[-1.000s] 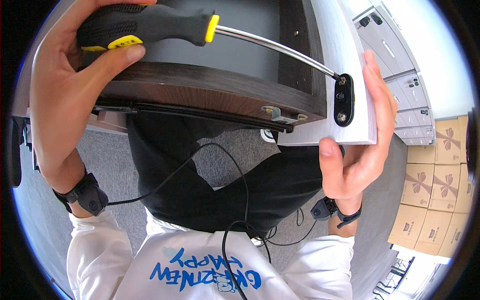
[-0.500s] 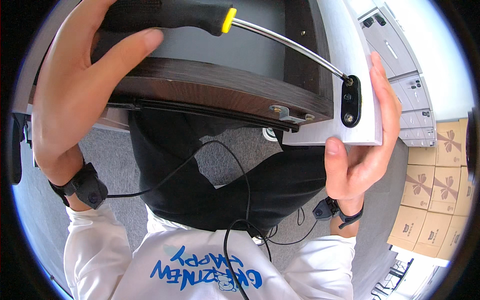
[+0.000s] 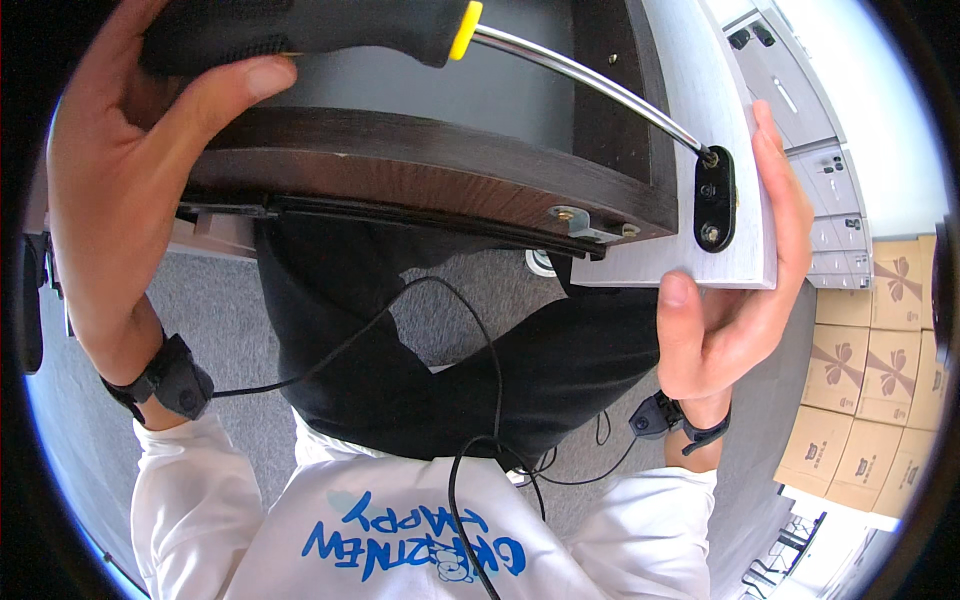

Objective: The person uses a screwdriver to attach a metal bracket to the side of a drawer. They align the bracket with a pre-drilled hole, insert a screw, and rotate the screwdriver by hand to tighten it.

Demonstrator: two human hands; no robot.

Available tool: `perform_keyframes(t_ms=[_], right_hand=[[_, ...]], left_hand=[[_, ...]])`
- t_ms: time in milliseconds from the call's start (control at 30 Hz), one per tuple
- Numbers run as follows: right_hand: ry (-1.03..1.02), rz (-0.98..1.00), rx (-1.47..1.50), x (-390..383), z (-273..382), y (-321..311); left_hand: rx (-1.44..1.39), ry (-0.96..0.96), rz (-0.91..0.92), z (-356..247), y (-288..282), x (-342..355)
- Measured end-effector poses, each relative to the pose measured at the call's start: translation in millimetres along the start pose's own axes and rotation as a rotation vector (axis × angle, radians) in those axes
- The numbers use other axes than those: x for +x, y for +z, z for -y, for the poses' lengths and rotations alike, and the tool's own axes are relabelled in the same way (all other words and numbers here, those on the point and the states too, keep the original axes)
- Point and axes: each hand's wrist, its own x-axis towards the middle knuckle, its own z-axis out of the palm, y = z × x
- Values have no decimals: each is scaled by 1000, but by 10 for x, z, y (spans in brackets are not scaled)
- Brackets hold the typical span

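My left hand is closed round the thick black handle of a screwdriver with a yellow collar. Its long steel shaft slants down to the right, and the tip sits at the upper screw of a black oval fitting. That fitting lies on the inner face of a white panel, and a second screw shows at its lower end. My right hand grips the panel's outer edge and lower corner, thumb on the near side. The panel stands against the end of a dark brown drawer box.
A metal bracket and a black slide rail run along the drawer's near side, above my lap. A black cable loops across my legs from the wrist straps. Stacked cardboard boxes and grey cabinets stand to the right.
The drawer box, panel and my right hand have shifted slightly to the right. My left hand has moved a little left and turned on the handle; the tip stays at the upper screw.
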Motion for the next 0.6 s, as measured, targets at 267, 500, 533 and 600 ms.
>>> perform_keyframes(t_ms=[267, 500, 533, 600], right_hand=[[-21, 18, 34, -5, -53, -15], [-35, -3, 54, -25, -109, -49], [-34, -3, 63, -15, -116, -55], [48, 3, 110, -32, -50, -87]], left_hand=[[-28, -232, 20, -48, 130, -14], [-59, -227, 23, -69, 120, -27], [-59, -225, 20, -77, 105, -23], [-56, -222, 13, -101, 63, -18]])
